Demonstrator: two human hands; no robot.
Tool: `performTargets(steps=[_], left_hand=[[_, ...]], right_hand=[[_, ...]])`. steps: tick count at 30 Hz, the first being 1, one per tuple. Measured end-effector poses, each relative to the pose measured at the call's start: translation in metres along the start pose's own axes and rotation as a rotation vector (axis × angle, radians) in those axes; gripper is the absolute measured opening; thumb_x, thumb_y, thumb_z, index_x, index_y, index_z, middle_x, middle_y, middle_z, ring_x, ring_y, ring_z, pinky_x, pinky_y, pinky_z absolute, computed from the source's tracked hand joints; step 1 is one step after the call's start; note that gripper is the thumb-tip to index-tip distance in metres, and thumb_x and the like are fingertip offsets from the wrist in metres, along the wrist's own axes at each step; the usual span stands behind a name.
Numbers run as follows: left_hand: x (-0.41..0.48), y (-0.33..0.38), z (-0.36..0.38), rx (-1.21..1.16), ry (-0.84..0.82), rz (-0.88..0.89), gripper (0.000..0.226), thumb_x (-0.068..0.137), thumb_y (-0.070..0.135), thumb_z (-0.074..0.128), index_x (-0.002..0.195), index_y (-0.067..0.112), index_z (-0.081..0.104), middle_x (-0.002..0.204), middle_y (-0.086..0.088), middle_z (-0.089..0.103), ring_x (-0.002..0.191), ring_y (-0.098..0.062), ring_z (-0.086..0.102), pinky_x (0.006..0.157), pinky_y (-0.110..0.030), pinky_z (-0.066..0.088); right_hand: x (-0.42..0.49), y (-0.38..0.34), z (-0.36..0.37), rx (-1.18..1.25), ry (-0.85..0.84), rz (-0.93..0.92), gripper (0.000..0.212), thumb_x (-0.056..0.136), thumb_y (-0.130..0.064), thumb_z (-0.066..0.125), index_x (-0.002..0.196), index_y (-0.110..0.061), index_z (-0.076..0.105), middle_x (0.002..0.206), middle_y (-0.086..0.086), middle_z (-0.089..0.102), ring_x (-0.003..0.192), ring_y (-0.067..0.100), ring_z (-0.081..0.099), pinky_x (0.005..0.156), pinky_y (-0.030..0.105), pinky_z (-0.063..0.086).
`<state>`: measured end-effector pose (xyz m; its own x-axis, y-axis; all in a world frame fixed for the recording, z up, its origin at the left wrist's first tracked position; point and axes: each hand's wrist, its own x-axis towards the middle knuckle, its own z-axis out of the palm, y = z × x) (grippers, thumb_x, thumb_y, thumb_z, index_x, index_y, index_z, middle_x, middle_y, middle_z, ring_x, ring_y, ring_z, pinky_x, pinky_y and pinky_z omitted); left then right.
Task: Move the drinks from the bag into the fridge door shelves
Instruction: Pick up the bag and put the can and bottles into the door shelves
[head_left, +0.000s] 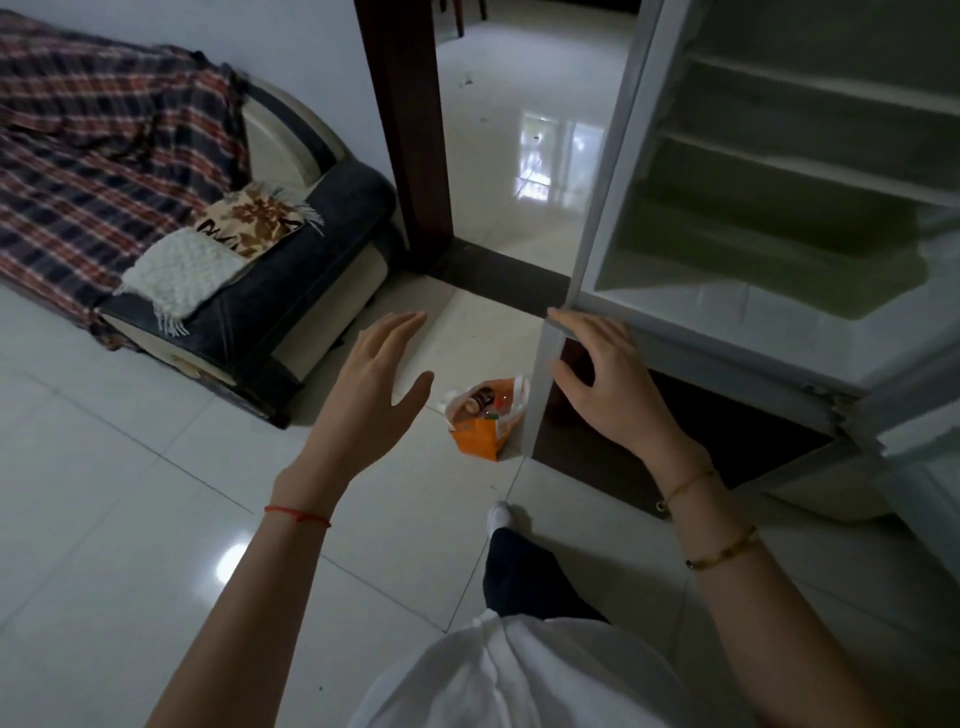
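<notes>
L hand (371, 387) open, empty; R hand (608, 384) rests spread on fridge door (605, 182) edge, so door may knock bag (480, 434) below both.

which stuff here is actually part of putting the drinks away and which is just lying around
For the job: orange bag, drinks inside it, fridge door, its shelves, right hand touching that door, left hand open in the air.
Lying about: sofa, plaid blanket, white throw, patterned cushion.

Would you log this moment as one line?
left hand: open, free | right hand: touching door edge | bag: on floor, drinks inside
</notes>
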<state>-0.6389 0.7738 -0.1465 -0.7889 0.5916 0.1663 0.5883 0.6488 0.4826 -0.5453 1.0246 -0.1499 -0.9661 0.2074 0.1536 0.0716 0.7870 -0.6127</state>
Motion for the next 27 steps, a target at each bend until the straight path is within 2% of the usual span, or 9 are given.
performTargets(steps=[3, 6, 9, 13, 18, 22, 25, 27], left_hand=[[0.032, -0.023, 0.016, 0.006, -0.059, -0.059, 0.061, 0.097, 0.029, 0.057, 0.152, 0.020, 0.033, 0.155, -0.006, 0.037, 0.141, -0.023, 0.037, 0.113, -0.039, 0.039], [0.066, -0.046, 0.032, 0.002, -0.116, -0.121, 0.061, 0.097, 0.031, 0.056, 0.152, 0.022, 0.031, 0.155, -0.004, 0.037, 0.142, -0.022, 0.036, 0.113, -0.034, 0.035], [0.098, -0.067, 0.050, -0.020, -0.154, -0.196, 0.059, 0.098, 0.030, 0.055, 0.152, 0.021, 0.032, 0.154, -0.006, 0.039, 0.140, -0.023, 0.038, 0.112, -0.035, 0.036], [0.131, -0.096, 0.076, -0.059, -0.228, -0.302, 0.055, 0.099, 0.028, 0.054, 0.150, 0.018, 0.036, 0.151, -0.008, 0.043, 0.137, -0.025, 0.043, 0.111, -0.036, 0.038], [0.171, -0.136, 0.110, -0.127, -0.309, -0.435, 0.051, 0.099, 0.025, 0.053, 0.147, 0.014, 0.041, 0.148, -0.010, 0.047, 0.135, -0.028, 0.045, 0.111, -0.038, 0.037], [0.200, -0.170, 0.149, -0.229, -0.356, -0.571, 0.047, 0.097, 0.020, 0.055, 0.143, 0.009, 0.047, 0.139, -0.012, 0.056, 0.125, -0.027, 0.054, 0.103, -0.036, 0.043], [0.218, -0.201, 0.189, -0.326, -0.421, -0.729, 0.045, 0.096, 0.018, 0.055, 0.140, 0.008, 0.050, 0.135, -0.012, 0.060, 0.122, -0.028, 0.057, 0.103, -0.035, 0.045], [0.225, -0.225, 0.220, -0.368, -0.467, -0.819, 0.044, 0.096, 0.019, 0.054, 0.139, 0.008, 0.052, 0.134, -0.012, 0.062, 0.124, -0.029, 0.056, 0.106, -0.036, 0.044]], right_hand=[[0.036, 0.015, 0.014, 0.015, -0.077, 0.030, 0.050, 0.094, -0.024, 0.053, 0.143, -0.022, 0.040, 0.145, -0.004, 0.043, 0.137, 0.011, 0.032, 0.111, 0.026, 0.029], [0.073, 0.031, 0.030, 0.057, -0.163, 0.089, 0.050, 0.095, -0.024, 0.053, 0.144, -0.021, 0.040, 0.147, -0.003, 0.042, 0.138, 0.012, 0.033, 0.107, 0.023, 0.031], [0.107, 0.048, 0.051, 0.090, -0.267, 0.141, 0.051, 0.096, -0.024, 0.053, 0.144, -0.021, 0.038, 0.147, -0.001, 0.041, 0.139, 0.015, 0.033, 0.106, 0.027, 0.036], [0.150, 0.068, 0.084, 0.064, -0.412, 0.199, 0.052, 0.095, -0.023, 0.054, 0.144, -0.020, 0.038, 0.147, 0.001, 0.041, 0.139, 0.019, 0.033, 0.111, 0.038, 0.039], [0.198, 0.087, 0.124, -0.016, -0.542, 0.300, 0.051, 0.094, -0.023, 0.055, 0.142, -0.016, 0.040, 0.146, 0.005, 0.040, 0.135, 0.024, 0.038, 0.111, 0.039, 0.040], [0.226, 0.114, 0.162, 0.009, -0.598, 0.452, 0.052, 0.092, -0.023, 0.056, 0.141, -0.014, 0.039, 0.142, 0.011, 0.042, 0.128, 0.029, 0.045, 0.106, 0.042, 0.044], [0.242, 0.140, 0.198, 0.085, -0.550, 0.595, 0.051, 0.092, -0.018, 0.058, 0.137, -0.004, 0.041, 0.133, 0.014, 0.048, 0.122, 0.031, 0.051, 0.095, 0.030, 0.043], [0.249, 0.157, 0.222, 0.150, -0.511, 0.699, 0.039, 0.092, -0.012, 0.058, 0.129, -0.001, 0.049, 0.119, 0.010, 0.054, 0.114, 0.024, 0.054, 0.084, 0.020, 0.039]])
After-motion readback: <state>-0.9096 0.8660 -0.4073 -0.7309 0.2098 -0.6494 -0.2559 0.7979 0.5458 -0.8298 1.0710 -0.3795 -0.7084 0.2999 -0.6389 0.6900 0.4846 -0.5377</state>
